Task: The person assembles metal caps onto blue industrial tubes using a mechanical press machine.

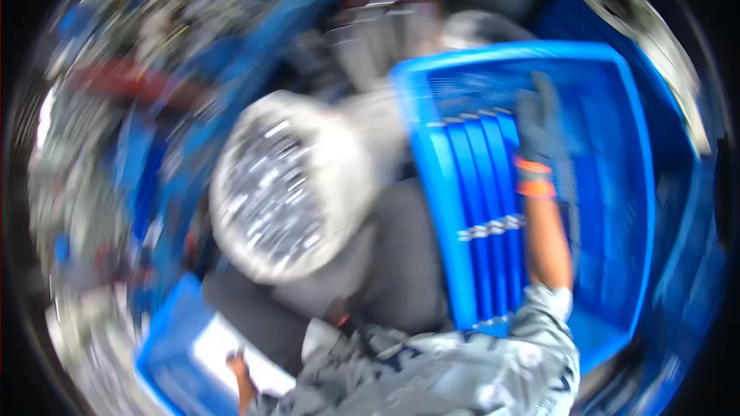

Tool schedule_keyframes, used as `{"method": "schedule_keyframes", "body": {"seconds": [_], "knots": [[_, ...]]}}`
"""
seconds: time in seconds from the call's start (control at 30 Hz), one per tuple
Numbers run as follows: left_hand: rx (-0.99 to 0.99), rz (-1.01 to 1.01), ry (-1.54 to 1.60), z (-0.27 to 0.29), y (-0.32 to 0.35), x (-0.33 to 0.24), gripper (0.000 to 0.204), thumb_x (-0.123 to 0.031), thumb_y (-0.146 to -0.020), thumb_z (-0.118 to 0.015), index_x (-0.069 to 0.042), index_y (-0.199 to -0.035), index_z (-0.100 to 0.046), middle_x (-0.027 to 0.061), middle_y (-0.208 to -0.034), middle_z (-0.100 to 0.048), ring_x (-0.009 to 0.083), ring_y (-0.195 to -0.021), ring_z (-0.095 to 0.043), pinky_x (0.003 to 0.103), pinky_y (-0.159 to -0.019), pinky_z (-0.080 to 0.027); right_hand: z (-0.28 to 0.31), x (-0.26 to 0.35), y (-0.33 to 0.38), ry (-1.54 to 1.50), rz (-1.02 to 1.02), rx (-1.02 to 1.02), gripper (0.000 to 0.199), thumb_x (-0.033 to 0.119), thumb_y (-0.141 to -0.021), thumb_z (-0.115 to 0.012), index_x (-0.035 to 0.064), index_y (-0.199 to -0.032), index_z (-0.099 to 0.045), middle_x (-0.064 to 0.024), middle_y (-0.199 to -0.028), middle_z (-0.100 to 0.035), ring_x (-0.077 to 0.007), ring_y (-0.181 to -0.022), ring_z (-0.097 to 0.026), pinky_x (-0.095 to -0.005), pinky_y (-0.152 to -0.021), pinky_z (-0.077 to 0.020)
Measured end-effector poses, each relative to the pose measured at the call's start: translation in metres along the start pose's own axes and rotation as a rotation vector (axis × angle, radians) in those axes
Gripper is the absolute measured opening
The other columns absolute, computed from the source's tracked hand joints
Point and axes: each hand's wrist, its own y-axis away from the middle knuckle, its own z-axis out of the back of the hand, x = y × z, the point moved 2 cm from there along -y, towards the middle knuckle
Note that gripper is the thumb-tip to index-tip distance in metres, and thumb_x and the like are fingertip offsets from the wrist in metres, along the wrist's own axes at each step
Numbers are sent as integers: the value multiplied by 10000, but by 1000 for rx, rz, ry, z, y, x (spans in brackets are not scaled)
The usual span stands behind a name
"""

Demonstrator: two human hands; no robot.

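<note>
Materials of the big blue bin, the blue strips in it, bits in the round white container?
Big blue bin: probably plastic, semi-gloss; rounded, moulded-looking rim.
Blue strips: painted metal or plastic, glossy streaks; blur leaves it open.
Bits: likely bare metal, shiny; silvery glints.

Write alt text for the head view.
A person's grey-gloved right hand is inside a blue crate, at a row of long blue parts. The left hand is at a white flat piece, lower left. Left of the crate, a round white container holds shiny pieces; the picture is motion-blurred.
</note>
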Motion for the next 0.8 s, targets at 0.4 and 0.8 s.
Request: {"method": "schedule_keyframes", "body": {"seconds": [0.4,0.8], "knots": [[-3,487,71,-144,45,385,935,-434,-889,-909,124,-1571,-596,399,-1524,-685,496,-1441,-688,504,-1216,-572,-136,371,348,-91,517,1320,834,251,-1047,-835,54,-1770,-469,-222,-1785,-510,-444,-1609,-531,-525,-1324,-427],[-77,808,90,-160,13,530,908,-290,-944,-779,14,-1715,-408,349,-1649,-550,551,-1480,-615,582,-1243,-550,-174,391,438,272,642,1360,578,211,-1055,-765,159,-1624,-676,-125,-1708,-627,-388,-1524,-645,-488,-1232,-558]]}}
